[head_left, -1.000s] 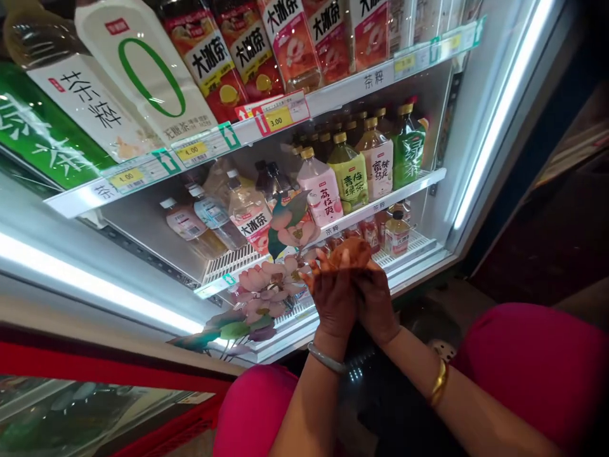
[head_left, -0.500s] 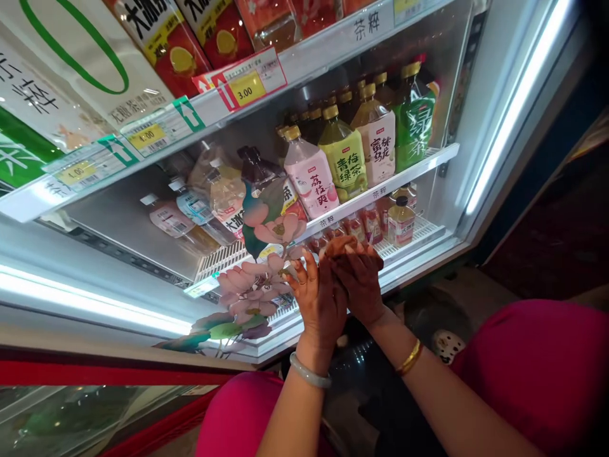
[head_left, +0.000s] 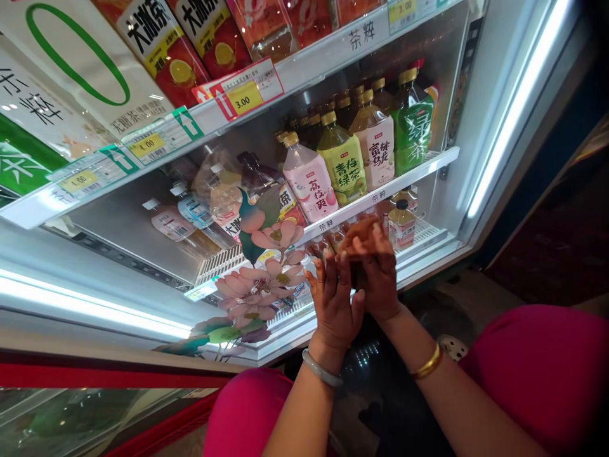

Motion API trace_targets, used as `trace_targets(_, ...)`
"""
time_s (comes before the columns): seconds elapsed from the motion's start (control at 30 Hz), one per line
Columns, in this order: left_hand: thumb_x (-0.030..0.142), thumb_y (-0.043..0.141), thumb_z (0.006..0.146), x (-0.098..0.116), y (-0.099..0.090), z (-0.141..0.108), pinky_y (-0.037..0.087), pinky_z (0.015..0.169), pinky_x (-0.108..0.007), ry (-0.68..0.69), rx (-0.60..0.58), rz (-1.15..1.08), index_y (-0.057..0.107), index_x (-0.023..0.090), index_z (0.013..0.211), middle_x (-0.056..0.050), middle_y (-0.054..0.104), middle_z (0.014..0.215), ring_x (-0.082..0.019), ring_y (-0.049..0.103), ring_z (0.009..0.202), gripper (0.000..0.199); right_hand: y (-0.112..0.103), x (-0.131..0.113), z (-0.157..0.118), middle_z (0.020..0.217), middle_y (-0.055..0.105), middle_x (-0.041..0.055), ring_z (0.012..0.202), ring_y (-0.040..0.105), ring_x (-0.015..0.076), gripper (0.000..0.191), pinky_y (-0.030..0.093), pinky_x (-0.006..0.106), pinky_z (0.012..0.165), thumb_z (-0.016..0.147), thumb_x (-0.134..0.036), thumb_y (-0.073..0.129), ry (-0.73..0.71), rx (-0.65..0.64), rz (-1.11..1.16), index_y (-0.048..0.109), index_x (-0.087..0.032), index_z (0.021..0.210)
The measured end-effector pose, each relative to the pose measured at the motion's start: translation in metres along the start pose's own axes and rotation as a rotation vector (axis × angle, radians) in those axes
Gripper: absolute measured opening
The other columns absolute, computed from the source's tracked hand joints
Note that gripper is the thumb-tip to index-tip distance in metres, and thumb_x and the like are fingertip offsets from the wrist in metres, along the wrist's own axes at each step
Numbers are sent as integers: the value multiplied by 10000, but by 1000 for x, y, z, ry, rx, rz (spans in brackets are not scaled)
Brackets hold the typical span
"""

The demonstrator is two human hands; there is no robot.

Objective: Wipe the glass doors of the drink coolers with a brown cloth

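Note:
My left hand [head_left: 334,301], with a pale bangle at the wrist, is raised before a lit drinks cooler, fingers stretched up and apart. It holds nothing that I can see. Beside it my right hand [head_left: 380,279], with a gold bracelet, holds a brown cloth [head_left: 359,236] against or just in front of the cooler's lower shelves. Motion blurs the cloth and the right fingers. To the left of my hands is a pink flower picture [head_left: 266,279] with green leaves, seemingly on the glass. Behind the cloth are small bottles, partly hidden.
Bottled drinks, among them a pink-labelled bottle [head_left: 311,181] and a green bottle [head_left: 413,124], line the middle shelf. Larger cartons and price tags [head_left: 245,95] run along the upper shelf edge [head_left: 323,54]. My pink-clad knees [head_left: 537,368] flank my arms. A red frame [head_left: 109,374] lies at lower left.
Both hands have shifted slightly right. The left fingers have spread and come away from the right hand. The cloth has moved a little up and right with the right hand.

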State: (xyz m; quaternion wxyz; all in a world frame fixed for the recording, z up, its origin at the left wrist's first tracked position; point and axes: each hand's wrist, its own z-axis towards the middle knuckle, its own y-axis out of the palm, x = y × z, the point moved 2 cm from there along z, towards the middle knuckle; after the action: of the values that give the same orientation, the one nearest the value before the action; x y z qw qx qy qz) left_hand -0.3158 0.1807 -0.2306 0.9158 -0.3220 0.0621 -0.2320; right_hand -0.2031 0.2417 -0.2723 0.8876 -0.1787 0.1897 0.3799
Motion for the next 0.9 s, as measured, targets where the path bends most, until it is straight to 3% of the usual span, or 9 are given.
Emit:
trace_targets(0.1,251,405,1068,2,1,-2,18,1355,-571,6,-11,15,94,226,1712,-91,88,1789,-273,-21,1674,716,-3,13,0,1763,219,107,1625,274,353,529,364,674,1258,1048,-270,502,174,108,82,470,-326,1573)
trace_targets(0.17,234,407,1065,1,1,-2,13,1351,-586,0,-30,30,83,223,1712,-95,62,1790,-276,-31,1674,724,-2,6,-11,1776,157,139,1632,249,369,578,384,691,1234,1052,-269,487,224,132,107,392,-310,1621)
trace_targets(0.27,249,367,1081,-2,0,-1,-12,1344,-601,5,-34,28,98,210,1713,-87,1,1792,-279,-47,1675,688,0,-14,-24,1740,268,153,1610,305,377,627,429,659,1214,1020,-316,579,183,47,108,401,-326,1621)
trace_targets(0.37,267,353,1090,-3,-1,2,-14,1341,-607,10,-28,18,94,198,1713,-97,7,1794,-279,-44,1677,677,-3,-17,-11,1683,398,88,1557,415,326,521,445,582,1227,1013,-291,590,61,-53,91,535,-391,1522)
trace_targets(0.5,251,414,1079,-2,1,1,34,1343,-608,19,-43,53,88,195,1713,-139,93,1788,-281,-8,1676,715,-12,16,12,1738,286,99,1611,308,348,523,314,663,1282,1008,-243,543,123,123,99,538,-324,1525)
trace_targets(0.6,264,472,1065,0,6,-2,55,1346,-602,-11,-93,84,128,193,1712,-161,210,1769,-296,43,1674,736,-11,22,2,1766,188,152,1646,203,365,591,245,748,1265,1025,-221,468,247,231,97,412,-277,1611)
trace_targets(0.7,279,454,1072,3,12,-2,67,1348,-602,-36,-83,68,160,180,1709,-166,241,1760,-303,47,1673,709,-6,4,-14,1764,205,154,1641,224,366,587,342,705,1243,1033,-290,510,233,123,133,408,-299,1612)
trace_targets(0.8,300,463,1070,8,14,2,33,1348,-606,-55,-35,55,173,155,1705,-179,286,1742,-308,40,1672,713,-10,-4,-8,1731,303,120,1610,318,342,501,400,627,1243,1028,-336,548,116,9,171,527,-325,1528)
trace_targets(0.9,300,536,1042,11,14,4,-12,1345,-600,-69,-49,75,200,178,1703,-161,313,1735,-318,49,1671,752,-17,14,8,1718,320,121,1599,338,341,472,360,635,1265,995,-306,596,85,83,129,590,-302,1467)
